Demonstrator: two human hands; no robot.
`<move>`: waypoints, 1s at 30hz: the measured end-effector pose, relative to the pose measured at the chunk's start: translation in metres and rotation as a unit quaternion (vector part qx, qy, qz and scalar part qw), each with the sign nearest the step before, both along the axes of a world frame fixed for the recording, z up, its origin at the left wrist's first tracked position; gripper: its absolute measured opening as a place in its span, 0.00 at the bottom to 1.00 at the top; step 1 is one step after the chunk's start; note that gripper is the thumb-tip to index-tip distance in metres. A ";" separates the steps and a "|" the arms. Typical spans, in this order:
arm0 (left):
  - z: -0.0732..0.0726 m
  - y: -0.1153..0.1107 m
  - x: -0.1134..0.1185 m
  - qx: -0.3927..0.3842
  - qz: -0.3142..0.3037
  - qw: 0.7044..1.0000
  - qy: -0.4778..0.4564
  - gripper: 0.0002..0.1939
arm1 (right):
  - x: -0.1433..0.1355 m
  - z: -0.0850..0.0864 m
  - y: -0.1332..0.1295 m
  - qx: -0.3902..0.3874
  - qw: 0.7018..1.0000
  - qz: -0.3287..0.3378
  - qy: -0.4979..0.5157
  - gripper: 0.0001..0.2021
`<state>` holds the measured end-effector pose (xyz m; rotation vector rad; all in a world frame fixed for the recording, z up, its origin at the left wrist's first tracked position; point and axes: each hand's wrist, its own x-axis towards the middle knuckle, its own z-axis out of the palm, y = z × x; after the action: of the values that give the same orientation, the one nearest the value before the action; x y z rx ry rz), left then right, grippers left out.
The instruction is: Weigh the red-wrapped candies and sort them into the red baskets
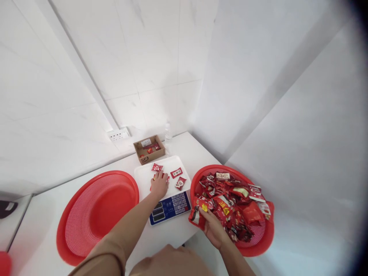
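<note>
My left hand (160, 185) reaches onto the white weighing tray (141, 177) of a scale, fingers curled over a small red packet (167, 178) that is mostly hidden under them. Around it on the tray lie a red packet (157, 167), another with a pale label (176, 173) and a third with white print (180, 183). In my right hand (214, 229) is a larger red snack packet (197, 215) with yellow and white print, gripped at the near left rim of a red basket (263, 251). That basket holds a heap of mostly red packets (227, 199).
A blue keypad panel with dark displays (169, 209) fronts the scale. To the left stands a red mesh basket (115, 199). Behind the tray are an open cardboard box (151, 157) with a few red packets and a clear bottle (168, 132). Walls close in behind and right.
</note>
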<state>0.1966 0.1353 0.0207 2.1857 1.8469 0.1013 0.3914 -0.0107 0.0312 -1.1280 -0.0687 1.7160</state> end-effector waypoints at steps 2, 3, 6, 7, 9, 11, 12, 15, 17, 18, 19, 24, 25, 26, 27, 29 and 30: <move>0.003 0.001 -0.012 0.013 -0.010 1.000 -0.023 0.21 | 0.001 0.000 0.001 -0.001 1.000 0.004 0.003 0.15; 0.005 0.001 -0.018 0.015 -0.013 0.999 -0.030 0.22 | 0.002 -0.001 0.001 -0.001 1.000 0.008 0.003 0.14; 0.017 -0.003 -0.041 0.046 -0.004 0.997 -0.055 0.25 | 0.003 -0.003 0.001 0.003 1.000 0.021 0.001 0.13; 0.023 -0.006 -0.051 0.068 0.006 0.995 -0.067 0.25 | 0.004 -0.004 0.001 0.005 1.000 0.025 0.000 0.13; 0.034 -0.015 -0.074 0.118 0.038 0.989 -0.082 0.23 | 0.005 -0.005 0.001 0.008 0.999 0.032 0.001 0.13; 0.042 -0.026 -0.100 0.144 0.090 0.983 -0.073 0.22 | 0.006 -0.005 0.001 0.005 1.000 0.031 0.005 0.14; 0.045 -0.032 -0.113 0.145 0.121 0.980 -0.062 0.22 | 0.006 -0.005 0.001 0.001 1.000 0.029 0.007 0.14; 0.044 -0.048 -0.141 0.108 0.193 0.975 -0.011 0.23 | 0.008 -0.004 0.001 -0.001 0.999 0.029 0.017 0.14; 0.038 -0.053 -0.145 0.095 0.209 0.973 0.010 0.25 | 0.008 -0.004 0.001 0.007 0.999 0.036 0.020 0.14; 0.034 -0.052 -0.142 0.098 0.202 0.975 0.005 0.26 | 0.008 -0.004 0.001 0.010 0.999 0.037 0.018 0.14; 0.030 -0.050 -0.136 0.102 0.184 0.977 -0.012 0.27 | 0.008 -0.004 0.001 0.012 0.999 0.036 0.016 0.13; 0.008 -0.011 -0.071 0.041 0.099 0.984 -0.143 0.31 | 0.007 -0.004 0.001 0.002 1.000 0.028 0.004 0.13; 0.004 0.000 -0.057 0.016 0.100 0.984 -0.148 0.33 | 0.006 -0.004 0.001 0.003 1.000 0.024 0.001 0.13; 0.001 0.011 -0.043 -0.003 0.106 0.984 -0.143 0.35 | 0.006 -0.004 0.001 0.004 1.000 0.020 -0.001 0.13; -0.002 0.022 -0.031 -0.016 0.110 0.985 -0.131 0.37 | 0.005 -0.005 0.001 0.004 1.000 0.016 -0.002 0.13; -0.006 0.041 -0.011 -0.031 0.104 0.990 -0.096 0.39 | 0.005 -0.006 0.001 -0.001 1.000 0.007 -0.003 0.14; -0.007 0.049 -0.003 -0.036 0.087 0.993 -0.077 0.39 | 0.005 -0.007 0.001 -0.006 1.000 0.003 -0.004 0.14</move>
<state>0.1937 0.1846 0.0134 1.9088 1.9191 0.2279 0.3959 -0.0095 0.0242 -1.1435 -0.0668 1.7187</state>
